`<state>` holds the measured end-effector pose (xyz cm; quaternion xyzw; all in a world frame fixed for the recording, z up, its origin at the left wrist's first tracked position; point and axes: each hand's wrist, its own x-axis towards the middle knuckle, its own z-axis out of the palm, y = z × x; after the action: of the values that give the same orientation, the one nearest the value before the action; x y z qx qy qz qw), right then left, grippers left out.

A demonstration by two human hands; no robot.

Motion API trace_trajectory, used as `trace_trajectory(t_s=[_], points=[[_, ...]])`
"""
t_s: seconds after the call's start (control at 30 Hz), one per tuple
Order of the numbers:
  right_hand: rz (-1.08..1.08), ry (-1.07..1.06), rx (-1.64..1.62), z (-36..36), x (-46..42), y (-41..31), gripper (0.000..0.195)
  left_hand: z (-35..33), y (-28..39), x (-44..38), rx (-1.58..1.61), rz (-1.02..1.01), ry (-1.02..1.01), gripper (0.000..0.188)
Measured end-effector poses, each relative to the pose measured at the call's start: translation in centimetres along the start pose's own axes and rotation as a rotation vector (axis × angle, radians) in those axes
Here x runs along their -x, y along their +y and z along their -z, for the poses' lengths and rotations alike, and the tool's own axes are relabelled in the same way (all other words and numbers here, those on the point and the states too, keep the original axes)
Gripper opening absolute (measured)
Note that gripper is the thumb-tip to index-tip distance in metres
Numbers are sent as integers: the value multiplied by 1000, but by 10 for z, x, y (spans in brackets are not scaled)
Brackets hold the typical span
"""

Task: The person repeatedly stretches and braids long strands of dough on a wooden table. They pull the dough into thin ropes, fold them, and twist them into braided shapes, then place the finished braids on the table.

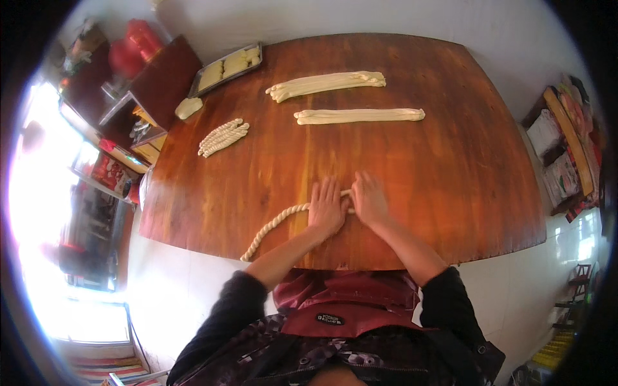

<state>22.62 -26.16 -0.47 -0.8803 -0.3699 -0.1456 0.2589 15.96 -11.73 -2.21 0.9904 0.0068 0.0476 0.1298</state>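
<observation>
A long dough rope lies near the table's front edge, its left part twisted and curving down to the edge. My left hand rests palm down across the rope with its fingers stretched out. Just to the right, my right hand is curled over the rope's other end, its fingertips blurred. Between the hands two smooth strands of dough show, apart from each other; the parts beneath my palms are hidden. Farther back lie a bundle of long dough strips and a second bundle, with several short twisted dough pieces to the left.
The wooden table stands against a wall. At its back left are a metal tray of dough pieces and a dough lump, beside a dark red cabinet. A shelf with a wooden board and bags stands at right.
</observation>
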Motion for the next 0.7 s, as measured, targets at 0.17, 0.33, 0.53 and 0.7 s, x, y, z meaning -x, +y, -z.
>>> trace_trajectory(t_s=[0.17,0.33,0.53,0.7], points=[[267,68,-22,-9,99,19,11,-9,14,102,61,-252,-111,61],[-127,-193,-45,7,-6,9,18,0,15,-2,-51,87,-32,60],[164,2,-128,17,64,-19,20,2,10,77,1,-260,-147,66],[-250,-552,-117,19,10,-2,26,4,31,26,-88,107,-103,64]])
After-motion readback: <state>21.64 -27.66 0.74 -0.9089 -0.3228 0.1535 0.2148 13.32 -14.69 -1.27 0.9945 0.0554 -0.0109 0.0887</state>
